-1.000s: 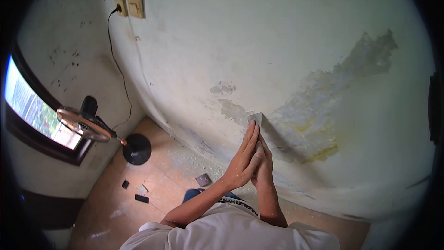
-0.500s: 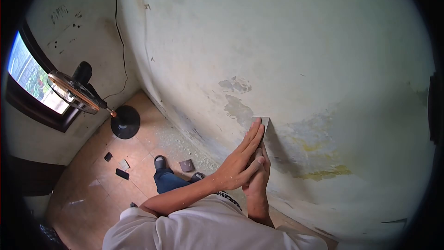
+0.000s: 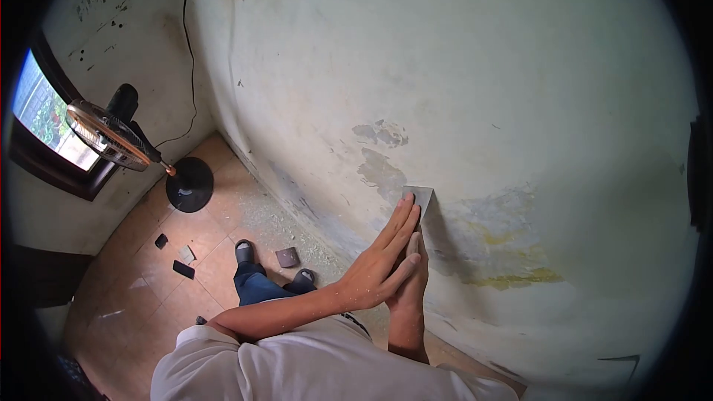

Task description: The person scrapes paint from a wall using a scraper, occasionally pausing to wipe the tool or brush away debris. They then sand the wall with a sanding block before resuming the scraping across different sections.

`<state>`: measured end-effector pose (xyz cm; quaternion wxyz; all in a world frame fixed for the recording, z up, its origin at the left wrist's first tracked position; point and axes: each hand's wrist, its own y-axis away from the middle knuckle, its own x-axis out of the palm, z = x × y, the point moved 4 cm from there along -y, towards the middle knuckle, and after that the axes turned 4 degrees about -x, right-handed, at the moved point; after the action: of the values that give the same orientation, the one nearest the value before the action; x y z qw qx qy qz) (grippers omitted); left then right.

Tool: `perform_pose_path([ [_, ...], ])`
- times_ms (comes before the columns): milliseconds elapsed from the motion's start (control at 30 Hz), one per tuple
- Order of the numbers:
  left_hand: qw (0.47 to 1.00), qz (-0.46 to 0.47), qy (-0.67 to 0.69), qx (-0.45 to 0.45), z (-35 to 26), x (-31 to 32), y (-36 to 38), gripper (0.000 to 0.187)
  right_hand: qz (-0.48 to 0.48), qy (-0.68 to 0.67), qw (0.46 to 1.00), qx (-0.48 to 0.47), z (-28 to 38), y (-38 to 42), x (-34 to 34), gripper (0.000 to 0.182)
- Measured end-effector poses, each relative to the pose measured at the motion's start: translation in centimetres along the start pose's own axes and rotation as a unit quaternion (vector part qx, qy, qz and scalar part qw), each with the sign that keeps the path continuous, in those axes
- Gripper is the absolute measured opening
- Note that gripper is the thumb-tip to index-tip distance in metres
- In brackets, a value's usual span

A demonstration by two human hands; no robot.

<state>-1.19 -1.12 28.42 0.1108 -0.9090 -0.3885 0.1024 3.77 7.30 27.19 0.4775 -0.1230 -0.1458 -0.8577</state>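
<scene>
My left hand [image 3: 375, 271] presses long, straight fingers along a flat grey scraper [image 3: 421, 196], with its thumb across my other hand. Behind and below it, my right hand [image 3: 413, 289] is closed around the scraper's lower part, whose handle is mostly hidden by my fingers. The broad end of the scraper rests against the off-white wall [image 3: 505, 126], between a bare grey patch [image 3: 381, 171] on its left and a larger scraped area [image 3: 505, 223] with yellow streaks on its right.
A standing fan [image 3: 189, 184] is by the window [image 3: 56, 115]. A black phone-like slab [image 3: 183, 269], a small pale block [image 3: 187, 254] and a brownish square block [image 3: 287, 257] lie on the tiles near my slippers [image 3: 244, 252]. Paint flakes [image 3: 278, 226] litter the wall's foot.
My view has shifted slightly, so the fan and floor things appear further left. Both hands sit a little lower along the scraper, and more of its broad end shows beyond my fingertips.
</scene>
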Motion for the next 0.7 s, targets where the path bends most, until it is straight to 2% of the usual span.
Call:
perform_pose_path([
  [233,1.0,0.016,0.001,0.009,0.7,-0.2,-0.6,0.071,0.005,0.029,0.999,0.02,-0.7,-0.9,-1.1,0.06],
  [367,1.0,0.008,0.014,0.001,0.4,-0.4,-1.4,0.071,0.022,0.091,0.995,0.025,0.1,-1.6,-1.3,0.06],
  [400,1.0,-0.006,-0.004,-0.008,0.2,-0.6,-1.7,0.072,0.028,0.239,0.971,-0.017,0.7,-2.8,-1.1,0.058],
  [433,0.999,-0.02,-0.024,-0.016,0.0,-0.6,-1.7,0.072,0.035,0.38,0.923,-0.056,1.0,-3.2,-1.0,0.056],
  [467,0.999,-0.014,-0.026,-0.014,0.0,-0.2,-1.4,0.072,0.029,0.376,0.924,-0.058,0.8,-3.0,-1.2,0.056],
  [533,0.995,-0.063,-0.079,0.019,0.3,-0.1,-1.5,0.074,0.078,0.277,0.951,-0.113,0.8,-4.2,-0.3,0.055],
  [567,0.996,-0.055,-0.073,0.014,0.5,-0.3,-1.3,0.075,0.068,0.254,0.961,-0.082,0.7,-4.3,-0.1,0.054],
  [700,0.999,-0.035,-0.04,0.003,0.7,0.3,-0.4,0.075,0.026,0.147,0.987,-0.06,-1.0,-2.8,-1.0,0.054],
])
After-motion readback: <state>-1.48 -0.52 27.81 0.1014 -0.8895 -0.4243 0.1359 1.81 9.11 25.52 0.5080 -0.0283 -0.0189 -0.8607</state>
